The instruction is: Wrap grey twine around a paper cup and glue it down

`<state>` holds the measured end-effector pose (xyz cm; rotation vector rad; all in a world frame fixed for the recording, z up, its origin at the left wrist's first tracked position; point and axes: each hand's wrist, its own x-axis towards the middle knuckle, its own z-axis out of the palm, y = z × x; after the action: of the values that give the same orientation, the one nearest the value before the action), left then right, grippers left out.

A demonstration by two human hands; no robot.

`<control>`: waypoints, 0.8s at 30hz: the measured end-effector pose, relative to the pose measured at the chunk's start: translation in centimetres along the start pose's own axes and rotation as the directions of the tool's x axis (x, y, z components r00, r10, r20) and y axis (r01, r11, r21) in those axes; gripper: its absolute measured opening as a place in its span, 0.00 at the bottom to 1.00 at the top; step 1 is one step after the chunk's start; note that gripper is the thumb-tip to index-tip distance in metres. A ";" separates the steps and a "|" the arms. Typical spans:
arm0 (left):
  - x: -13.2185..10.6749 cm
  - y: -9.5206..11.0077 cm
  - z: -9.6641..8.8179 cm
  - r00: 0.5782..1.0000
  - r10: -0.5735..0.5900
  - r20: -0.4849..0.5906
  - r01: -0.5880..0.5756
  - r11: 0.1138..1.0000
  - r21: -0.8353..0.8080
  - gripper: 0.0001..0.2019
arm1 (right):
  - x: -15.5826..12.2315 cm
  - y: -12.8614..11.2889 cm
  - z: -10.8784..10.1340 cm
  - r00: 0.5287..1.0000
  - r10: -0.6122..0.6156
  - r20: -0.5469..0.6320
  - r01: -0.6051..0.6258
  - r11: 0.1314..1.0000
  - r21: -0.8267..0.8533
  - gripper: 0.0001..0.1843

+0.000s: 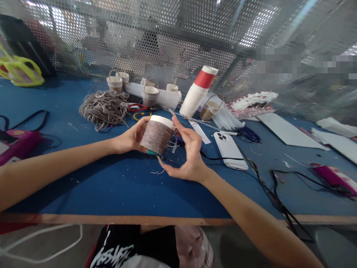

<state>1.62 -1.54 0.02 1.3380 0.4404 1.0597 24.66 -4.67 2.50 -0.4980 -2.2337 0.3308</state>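
My left hand [134, 136] is closed around the left side of a paper cup [156, 134] wound with grey-brown cord. The cup is tilted just above the blue table, its bare white end facing up. A bit of teal shows at its lower edge. On the cup's right side is my right hand [189, 152], thumb and fingers spread apart, fingertips close to the top and bottom edges. I cannot tell whether they touch it. Behind my left hand lies a heap of grey cord [104, 109], with red-handled pliers [138, 108] beside it.
A leaning stack of paper cups [196, 93] stands at the back, near several small cord-handled cups [150, 96]. On the right are a white phone [230, 150], black cables [262, 178] and white boards [290, 130]. A magenta device [23, 143] sits left. Perforated metal [173, 41] borders the back.
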 end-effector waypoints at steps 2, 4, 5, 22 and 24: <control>-0.1 0.0 0.0 1.000 0.009 0.000 -0.009 0.999 0.039 0.41 | 0.0 0.0 -0.2 0.999 -0.008 0.051 0.008 1.000 0.006 0.46; -0.1 0.1 -0.1 1.000 0.014 0.006 -0.014 0.997 0.079 0.41 | 0.0 -0.1 -0.3 0.997 -0.016 0.074 0.014 1.000 0.021 0.47; -0.2 0.0 -0.1 1.000 0.016 0.012 -0.017 0.994 0.105 0.42 | 0.0 0.0 -0.2 0.998 -0.014 0.063 0.013 1.000 0.016 0.47; -0.7 -1.0 0.0 0.843 0.498 0.201 -0.444 0.434 0.784 0.51 | -0.2 0.9 0.8 0.995 -0.101 -0.016 0.101 0.995 0.010 0.50; -0.7 -1.1 0.0 0.810 0.541 0.227 -0.456 0.338 0.823 0.50 | -0.2 0.7 0.5 0.995 -0.095 -0.010 0.095 0.995 -0.014 0.49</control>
<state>1.69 -2.01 -1.21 2.4694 0.6939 1.5045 24.51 -4.19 1.77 -0.3978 -2.2422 0.2637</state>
